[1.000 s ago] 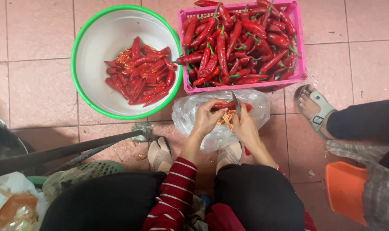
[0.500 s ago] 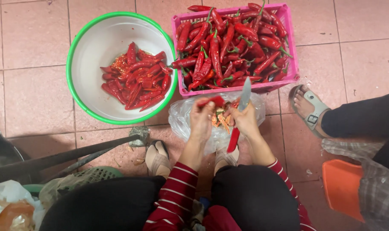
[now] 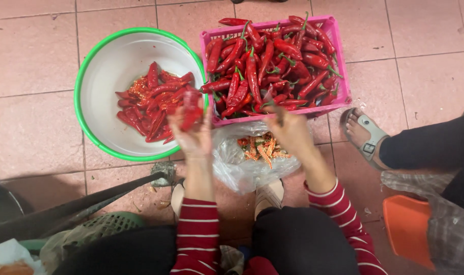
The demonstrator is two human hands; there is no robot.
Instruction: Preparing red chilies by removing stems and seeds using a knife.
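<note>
L hand (image 3: 193,133) pinching a cut red chili (image 3: 191,108), held over rim of white bowl w/ green rim (image 3: 91,132) at approx 10 o'clock; bowl holds split chilies. R hand (image 3: 292,131) curled shut, grip contents unclear, at near edge of pink basket (image 3: 342,76) of whole chilies, 12 o'clock. Clear plastic bag (image 3: 237,168) w/ stems & seeds lies on the floor between both hands.

We have 1 view, worn on our head, looking almost straight down past our knees at the tiled floor (image 3: 33,127). It sits near, taking in our left hand (image 3: 193,133), right hand (image 3: 293,133) and a neighbour's sandalled foot (image 3: 363,136).
</note>
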